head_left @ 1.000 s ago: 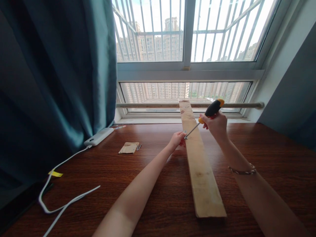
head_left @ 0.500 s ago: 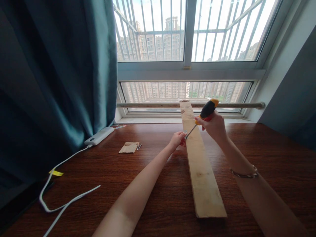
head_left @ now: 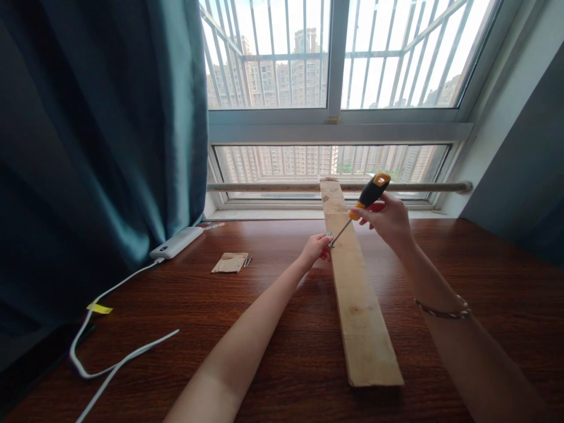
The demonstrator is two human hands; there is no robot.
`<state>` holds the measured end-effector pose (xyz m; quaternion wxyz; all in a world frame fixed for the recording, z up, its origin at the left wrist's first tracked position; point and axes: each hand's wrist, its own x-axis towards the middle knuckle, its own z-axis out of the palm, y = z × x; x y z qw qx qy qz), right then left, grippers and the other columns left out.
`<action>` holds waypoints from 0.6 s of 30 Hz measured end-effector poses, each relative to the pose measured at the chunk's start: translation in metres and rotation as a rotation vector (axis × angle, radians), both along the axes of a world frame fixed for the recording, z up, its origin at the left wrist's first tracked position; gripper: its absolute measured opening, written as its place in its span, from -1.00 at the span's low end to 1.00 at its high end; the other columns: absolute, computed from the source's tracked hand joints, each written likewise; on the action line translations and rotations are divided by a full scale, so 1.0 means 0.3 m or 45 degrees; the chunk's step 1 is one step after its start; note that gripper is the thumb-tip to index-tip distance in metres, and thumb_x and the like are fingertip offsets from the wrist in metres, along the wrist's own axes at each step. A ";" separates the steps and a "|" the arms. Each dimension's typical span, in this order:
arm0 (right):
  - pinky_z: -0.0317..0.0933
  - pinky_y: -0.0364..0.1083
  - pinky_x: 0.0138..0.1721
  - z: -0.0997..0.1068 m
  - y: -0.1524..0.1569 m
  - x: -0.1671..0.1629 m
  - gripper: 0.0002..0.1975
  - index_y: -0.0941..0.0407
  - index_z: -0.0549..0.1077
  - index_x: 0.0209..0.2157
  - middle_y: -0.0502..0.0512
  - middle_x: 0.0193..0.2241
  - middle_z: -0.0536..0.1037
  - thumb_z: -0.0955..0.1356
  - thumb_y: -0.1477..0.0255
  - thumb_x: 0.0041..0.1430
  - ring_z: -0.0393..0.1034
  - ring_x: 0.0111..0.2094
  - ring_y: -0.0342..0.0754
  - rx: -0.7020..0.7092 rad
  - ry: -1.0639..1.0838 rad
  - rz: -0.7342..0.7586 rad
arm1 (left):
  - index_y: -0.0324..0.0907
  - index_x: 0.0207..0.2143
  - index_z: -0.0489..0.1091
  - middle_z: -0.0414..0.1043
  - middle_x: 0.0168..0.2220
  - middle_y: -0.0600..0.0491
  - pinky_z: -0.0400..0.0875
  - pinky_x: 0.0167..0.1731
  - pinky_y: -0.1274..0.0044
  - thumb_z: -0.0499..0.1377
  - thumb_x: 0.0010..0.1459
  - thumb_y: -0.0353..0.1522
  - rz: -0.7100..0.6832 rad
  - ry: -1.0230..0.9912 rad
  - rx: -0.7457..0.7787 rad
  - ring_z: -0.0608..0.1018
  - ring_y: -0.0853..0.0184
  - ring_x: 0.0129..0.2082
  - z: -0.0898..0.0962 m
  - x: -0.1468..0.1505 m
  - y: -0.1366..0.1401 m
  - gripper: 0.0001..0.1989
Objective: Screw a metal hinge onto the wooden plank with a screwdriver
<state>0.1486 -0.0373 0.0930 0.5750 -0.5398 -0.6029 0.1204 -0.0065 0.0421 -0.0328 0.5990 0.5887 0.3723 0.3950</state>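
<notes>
Right hand (head_left: 390,219) has shifted, pinching screwdriver (head_left: 372,191) (black, yellow); left hand (head_left: 315,249) pinches silvery hardware (head_left: 331,243).

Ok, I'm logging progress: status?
Right hand gripping screwdriver, shaft slanting to metal piece. Left hand pinching it at left edge of board. Nothing visibly blocking.

No text, label, brand, number or sign can be read anywhere here.
</notes>
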 end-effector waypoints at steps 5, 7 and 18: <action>0.25 -0.06 -0.52 -0.031 0.023 -0.029 -0.59 0.14 0.32 -0.37 0.09 -0.48 0.52 0.42 0.17 -0.22 0.36 -0.59 -0.07 0.232 -0.206 -0.426 | -0.22 -0.53 0.24 0.26 -0.75 0.13 0.01 -0.74 0.63 0.05 0.04 -0.24 -0.043 0.007 0.024 0.34 0.45 -0.78 -0.011 -0.003 0.012 -0.77; 0.22 -0.11 -0.61 -0.035 0.032 -0.027 -0.54 0.12 0.27 -0.30 0.09 -0.43 0.53 0.42 0.18 -0.21 0.33 -0.64 -0.11 0.165 -0.055 -0.289 | -0.22 -0.54 0.23 0.26 -0.75 0.13 0.01 -0.75 0.63 0.05 0.04 -0.24 -0.052 0.011 0.038 0.34 0.45 -0.78 -0.010 -0.004 0.013 -0.77; 0.30 -0.15 -0.62 0.018 0.009 0.057 -0.59 0.15 0.35 -0.43 0.07 -0.53 0.53 0.52 0.34 -0.37 0.44 -0.56 -0.06 -0.151 0.345 0.314 | -0.22 -0.56 0.24 0.24 -0.78 0.16 0.00 -0.77 0.64 0.06 0.03 -0.25 -0.046 0.021 0.057 0.30 0.48 -0.81 0.012 -0.010 -0.005 -0.77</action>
